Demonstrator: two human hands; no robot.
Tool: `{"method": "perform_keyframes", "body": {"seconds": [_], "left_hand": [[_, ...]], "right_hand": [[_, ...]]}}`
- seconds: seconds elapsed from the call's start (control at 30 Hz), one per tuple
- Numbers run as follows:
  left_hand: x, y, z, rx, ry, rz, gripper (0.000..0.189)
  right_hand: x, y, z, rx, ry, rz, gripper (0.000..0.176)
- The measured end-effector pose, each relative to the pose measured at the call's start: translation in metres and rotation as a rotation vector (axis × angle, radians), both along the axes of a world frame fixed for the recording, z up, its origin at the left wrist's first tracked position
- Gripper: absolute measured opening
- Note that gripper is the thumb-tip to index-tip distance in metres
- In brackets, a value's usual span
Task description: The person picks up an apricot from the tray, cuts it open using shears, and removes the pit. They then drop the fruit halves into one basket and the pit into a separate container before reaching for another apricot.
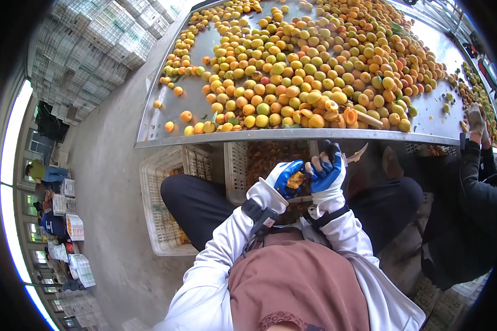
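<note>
My left hand [285, 180], in a blue and white glove, is closed on a torn orange piece of fruit [296, 180] above the crates. Close beside it on the right, my right hand [327, 170], gloved the same way, is closed round a small knife [357, 153] whose blade points out to the right, with bits of orange pulp on it. Both hands are just below the near edge of a metal table [215, 138]. Many yellow and orange apricots [284, 94] cover the table, with a few cut ones near its front edge.
Under the table edge stand a white crate [159, 220] at the left and another crate [236, 171] in the middle. A co-worker [469, 187] sits close at the right, one gloved hand at the table. Stacked crates [88, 55] and other people [52, 223] are at the left.
</note>
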State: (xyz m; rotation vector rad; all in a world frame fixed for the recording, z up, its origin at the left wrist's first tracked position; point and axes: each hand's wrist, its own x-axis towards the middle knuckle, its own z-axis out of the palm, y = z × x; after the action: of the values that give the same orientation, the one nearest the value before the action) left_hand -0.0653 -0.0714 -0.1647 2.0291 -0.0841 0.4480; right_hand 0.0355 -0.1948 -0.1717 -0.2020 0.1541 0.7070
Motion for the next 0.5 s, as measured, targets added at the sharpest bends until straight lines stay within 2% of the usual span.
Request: {"method": "perform_keyframes", "body": {"seconds": [0.03,0.07,0.13,0.17,0.2,0.23,0.3,0.33,0.4,0.43,0.5], "left_hand": [[0.001,0.002,-0.009,0.014,-0.066,0.008,0.039],[-0.002,0.004,-0.040,-0.062,-0.017,0.018,0.054],[-0.003,0.004,-0.054,-0.120,0.047,0.035,0.056],[-0.004,0.004,-0.061,-0.180,0.120,0.045,0.059],[-0.007,-0.006,-0.029,-0.002,0.065,0.142,0.058],[-0.007,-0.008,-0.035,-0.008,0.066,0.148,0.058],[-0.005,-0.010,-0.037,-0.421,0.291,0.040,0.057],[-0.005,-0.014,-0.031,-0.422,0.294,0.042,0.057],[-0.003,-0.025,-0.009,-0.336,0.081,0.017,0.048],[-0.003,-0.027,0.001,-0.337,0.082,0.020,0.048],[-0.004,-0.028,0.013,-0.185,0.075,-0.003,0.036]], "right_hand": [[0.001,0.000,0.004,0.002,0.018,-0.014,0.039],[-0.002,0.000,0.010,0.001,0.011,-0.008,0.039],[-0.011,0.000,0.021,-0.294,-0.491,-0.216,0.040],[-0.013,0.000,0.026,-0.296,-0.497,-0.209,0.040],[-0.015,-0.001,0.031,-0.232,-0.559,-0.239,0.039],[-0.017,-0.001,0.032,-0.167,-0.617,-0.268,0.040],[-0.019,0.001,0.030,-0.126,-0.633,-0.281,0.039],[-0.020,0.002,0.029,-0.109,-0.636,-0.261,0.039],[-0.023,0.003,0.031,-0.112,-0.658,-0.230,0.040],[-0.025,0.003,0.031,-0.111,-0.657,-0.227,0.040],[-0.030,0.000,0.030,-0.245,-0.762,-0.183,0.040]]}}
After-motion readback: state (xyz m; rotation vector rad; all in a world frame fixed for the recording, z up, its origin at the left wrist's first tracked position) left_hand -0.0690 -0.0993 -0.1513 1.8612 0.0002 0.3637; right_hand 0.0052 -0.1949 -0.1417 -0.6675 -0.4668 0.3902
